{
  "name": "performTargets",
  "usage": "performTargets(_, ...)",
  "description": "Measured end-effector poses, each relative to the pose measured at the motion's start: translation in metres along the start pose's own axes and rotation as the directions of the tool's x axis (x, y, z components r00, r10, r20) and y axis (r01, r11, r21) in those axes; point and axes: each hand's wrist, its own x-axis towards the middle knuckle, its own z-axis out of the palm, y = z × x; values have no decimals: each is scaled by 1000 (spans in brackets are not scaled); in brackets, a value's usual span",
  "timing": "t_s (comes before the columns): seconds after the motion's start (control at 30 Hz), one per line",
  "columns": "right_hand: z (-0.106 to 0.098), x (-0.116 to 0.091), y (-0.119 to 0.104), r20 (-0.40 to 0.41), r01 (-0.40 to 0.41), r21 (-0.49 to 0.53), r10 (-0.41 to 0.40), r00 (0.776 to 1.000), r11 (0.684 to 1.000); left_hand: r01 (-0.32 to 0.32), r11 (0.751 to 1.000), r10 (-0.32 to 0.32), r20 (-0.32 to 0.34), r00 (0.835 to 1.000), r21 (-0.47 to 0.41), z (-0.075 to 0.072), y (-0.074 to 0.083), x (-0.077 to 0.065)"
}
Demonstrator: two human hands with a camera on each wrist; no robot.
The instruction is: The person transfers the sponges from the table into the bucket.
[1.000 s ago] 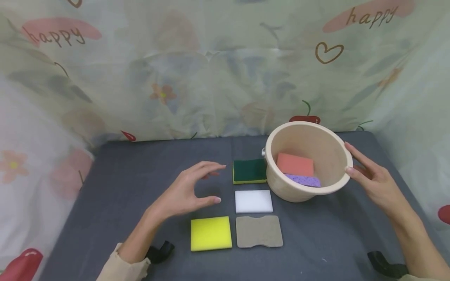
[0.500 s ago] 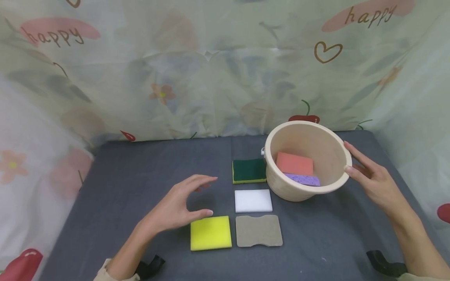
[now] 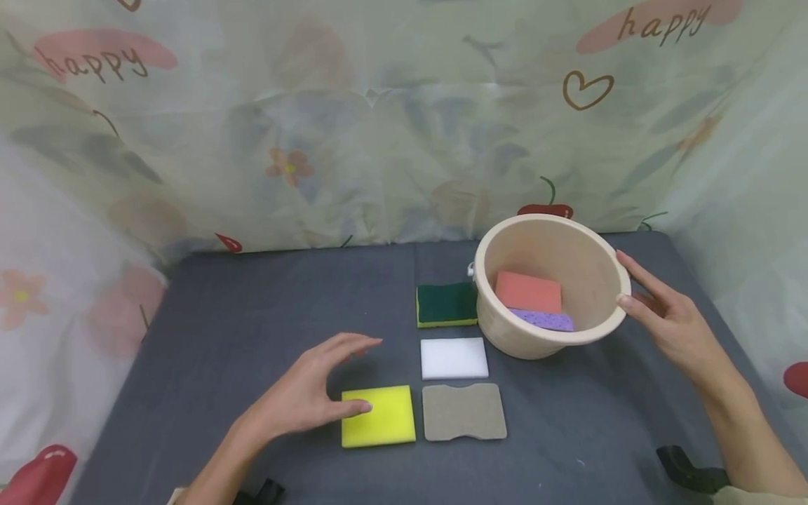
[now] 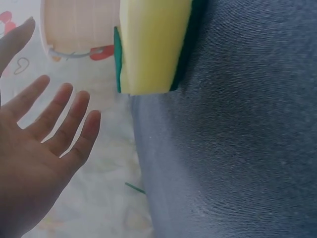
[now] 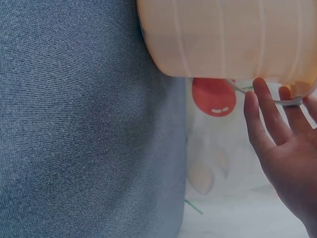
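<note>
My left hand hovers with thumb and fingers apart at the left of a yellow sponge, its thumb overlapping the sponge in the head view. In the left wrist view the yellow sponge shows a dark green underside, and the left hand has its fingers spread. My right hand holds the right rim of a cream bucket, thumb and fingertips at the edge. Inside the bucket lie a coral-red sponge and a speckled purple sponge.
A green-topped sponge lies right beside the bucket's left side. In front of it are a white sponge and a grey sponge with notched edges. A printed curtain rises behind the dark cloth-covered table.
My left hand has moved down and left, from beside the green-topped sponge to the yellow sponge. The right hand and bucket have stayed in place.
</note>
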Motion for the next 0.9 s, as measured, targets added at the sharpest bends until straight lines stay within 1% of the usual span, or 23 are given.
performTargets(0.2, -1, 1, 0, 2, -11, -12, 11, 1000, 1000, 25, 1000, -25, 29, 999, 10, 3, -2, -4)
performTargets(0.33, 0, 1, 0, 2, -12, -13, 12, 1000, 1000, 39, 999, -39, 79, 996, -2, 4, -2, -7)
performTargets(0.43, 0, 1, 0, 1, -8, -10, 8, 1000, 1000, 48, 999, -47, 128, 991, -11, 6, -3, -8)
performTargets(0.5, 0, 1, 0, 1, -7, -10, 7, 1000, 1000, 49, 999, -47, 148, 988, -6, 7, -4, -9)
performTargets(0.7, -1, 1, 1, 4, -3, -10, 3, 1000, 1000, 32, 999, -35, 168, 985, 21, 13, -8, -12)
performTargets(0.9, -1, 0, 2, 4, 0, -1, 0, 1000, 1000, 35, 999, -39, 183, 982, 24, 19, -10, -15)
